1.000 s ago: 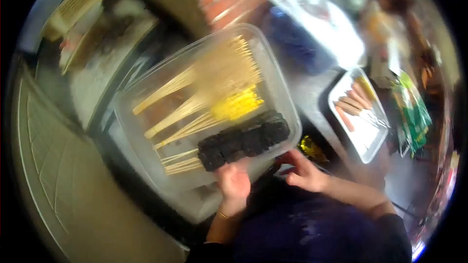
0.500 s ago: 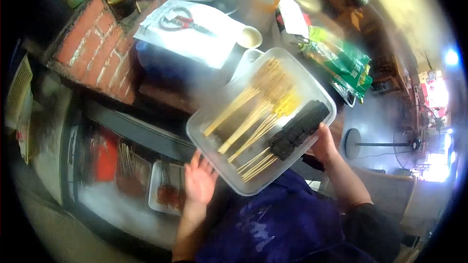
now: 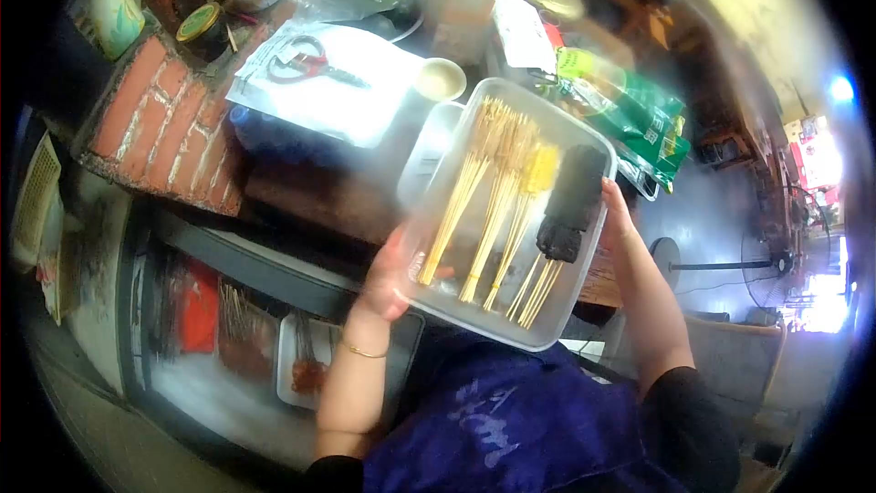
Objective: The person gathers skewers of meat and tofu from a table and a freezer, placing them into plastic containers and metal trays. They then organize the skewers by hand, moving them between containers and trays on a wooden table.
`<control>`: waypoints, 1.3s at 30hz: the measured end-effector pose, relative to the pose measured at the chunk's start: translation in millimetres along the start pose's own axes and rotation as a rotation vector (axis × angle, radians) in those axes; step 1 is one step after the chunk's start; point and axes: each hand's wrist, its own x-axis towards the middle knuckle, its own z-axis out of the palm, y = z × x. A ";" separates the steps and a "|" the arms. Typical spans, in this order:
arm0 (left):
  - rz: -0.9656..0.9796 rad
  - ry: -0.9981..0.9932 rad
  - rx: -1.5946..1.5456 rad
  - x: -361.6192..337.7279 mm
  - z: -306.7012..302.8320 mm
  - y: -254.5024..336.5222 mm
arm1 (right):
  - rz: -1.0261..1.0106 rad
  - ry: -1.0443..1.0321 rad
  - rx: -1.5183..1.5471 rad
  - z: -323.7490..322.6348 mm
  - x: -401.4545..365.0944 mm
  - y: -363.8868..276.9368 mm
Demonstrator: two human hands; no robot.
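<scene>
I hold a translucent plastic tray (image 3: pixel 497 324) up in front of me, tilted towards me. My left hand (image 3: pixel 389 285) is closed around its left edge, with fingers faintly visible through the plastic underneath. Along the right edge my right hand (image 3: pixel 617 210) grips the rim. Inside lie bundles of thin skewers: brownish food skewers (image 3: pixel 502 141) at the left and middle, yellow food skewers (image 3: pixel 540 169) beside them, and black food skewers (image 3: pixel 575 187) at the right. Their bare stick ends point towards me.
Below left, an open drawer or cooler (image 3: pixel 214 383) holds more skewers and a white tray (image 3: pixel 286 361). Scissors (image 3: pixel 306 62) lie on a white sheet (image 3: pixel 365 105) on the counter, near a cup (image 3: pixel 441 79). Green packets (image 3: pixel 652 123) sit behind the tray. A fan (image 3: pixel 776 265) stands at right.
The tray has turned and come more upright, its skewers now pointing more straight towards me. My left hand, open with fingers spread beside the tray before, has closed on its left edge.
</scene>
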 end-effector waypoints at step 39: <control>0.467 1.382 0.564 -277.8 -71.8 -61.3 | -0.721 0.261 -2.072 159.0 67.8 31.3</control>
